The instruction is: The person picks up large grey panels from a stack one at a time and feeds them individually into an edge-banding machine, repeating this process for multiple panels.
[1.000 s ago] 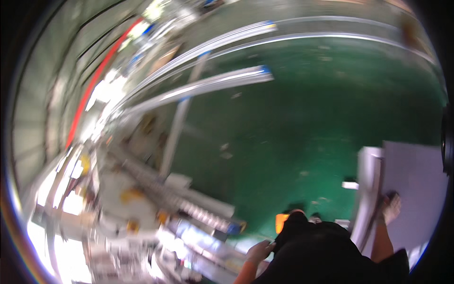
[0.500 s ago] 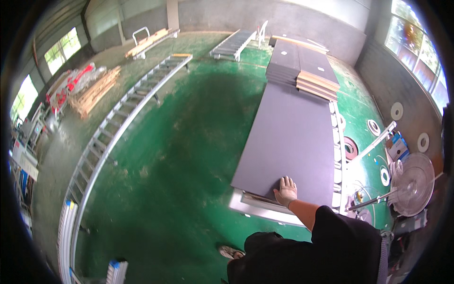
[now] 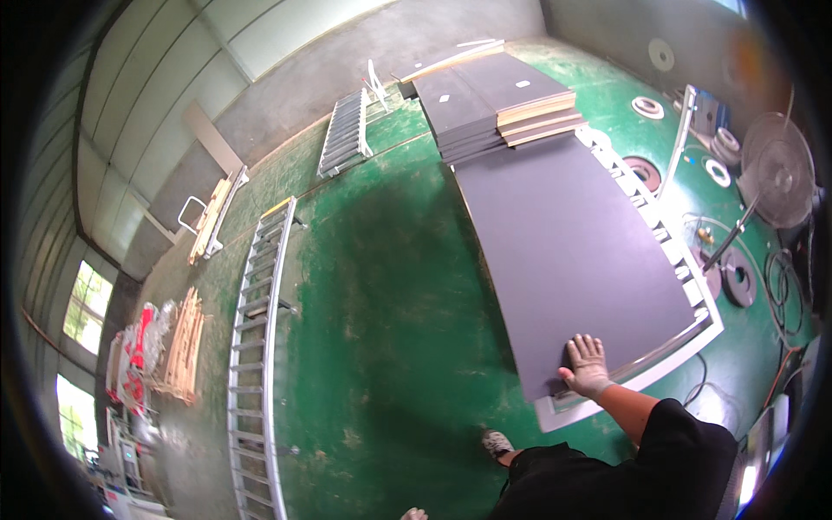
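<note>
My right hand (image 3: 587, 367) lies palm down with its fingers spread, close to the near left corner of a large dark grey panel (image 3: 568, 251). The hand looks paler than the forearm; whether it is gloved, I cannot tell. Beneath the panel is a light-coloured frame (image 3: 663, 367), showing along the near edge and the right side. At the far end, a stack of dark boards (image 3: 472, 113) rises higher than the panel, some with pale wood-coloured edges. What seems to be my left hand (image 3: 414, 515) barely enters at the lower edge, its fingers mostly cut off.
A long metal roller track (image 3: 256, 347) stands to the left on the green floor, and a shorter one (image 3: 347, 130) farther back. Timber strips (image 3: 182, 347) lie at far left. On the right are a standing fan (image 3: 777, 169), rolls of edging strip (image 3: 738, 276) and loose hoses.
My view has turned, so the panel now slants the other way. My right hand has shifted along the near edge toward the panel's left corner. A bit of my left hand seems to have appeared.
</note>
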Available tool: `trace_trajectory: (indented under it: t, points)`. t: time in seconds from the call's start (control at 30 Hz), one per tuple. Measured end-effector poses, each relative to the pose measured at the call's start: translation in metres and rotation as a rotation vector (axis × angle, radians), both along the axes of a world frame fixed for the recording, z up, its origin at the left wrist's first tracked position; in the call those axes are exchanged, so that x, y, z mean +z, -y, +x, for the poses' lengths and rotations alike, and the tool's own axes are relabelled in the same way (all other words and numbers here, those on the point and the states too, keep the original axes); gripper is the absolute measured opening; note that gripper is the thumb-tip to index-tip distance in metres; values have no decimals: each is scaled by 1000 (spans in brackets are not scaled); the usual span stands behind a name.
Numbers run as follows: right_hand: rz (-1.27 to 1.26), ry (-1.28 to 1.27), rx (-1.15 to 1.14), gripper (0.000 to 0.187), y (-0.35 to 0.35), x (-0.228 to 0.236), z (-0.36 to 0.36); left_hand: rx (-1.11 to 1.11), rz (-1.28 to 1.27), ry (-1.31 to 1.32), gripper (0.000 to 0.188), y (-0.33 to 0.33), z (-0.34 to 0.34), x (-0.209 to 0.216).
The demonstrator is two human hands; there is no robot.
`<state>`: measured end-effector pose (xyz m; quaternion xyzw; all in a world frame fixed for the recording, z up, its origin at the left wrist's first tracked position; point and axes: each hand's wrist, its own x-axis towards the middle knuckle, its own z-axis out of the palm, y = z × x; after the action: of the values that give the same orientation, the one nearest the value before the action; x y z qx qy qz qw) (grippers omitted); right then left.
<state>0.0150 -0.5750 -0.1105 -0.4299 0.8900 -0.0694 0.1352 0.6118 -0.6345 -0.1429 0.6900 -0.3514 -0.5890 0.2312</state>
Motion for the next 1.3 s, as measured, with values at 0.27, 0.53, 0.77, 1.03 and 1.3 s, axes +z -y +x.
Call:
trace_trajectory:
  t: [0.27, 0.53, 0.77, 1.03, 1.3]
  points:
    - [-63, -110, -203, 76, 113, 4, -30, -513, 184, 264, 66, 135, -57, 68]
    - [-123, -121, -506, 65, 175, 11, -56, -851, 361, 447, 58, 297, -93, 134]
    - [53, -162, -659, 70, 171, -11, -57, -1099, 214, 636, 36, 544, -160, -63]
    - [274, 10, -1608, 81, 297, -16, -122, -1670, -402, 384, 42, 792, -509, -51]
    - [574, -89, -1987, 64, 330, -68, -182, -1532, -490, 251, 43, 912, -785, -16]
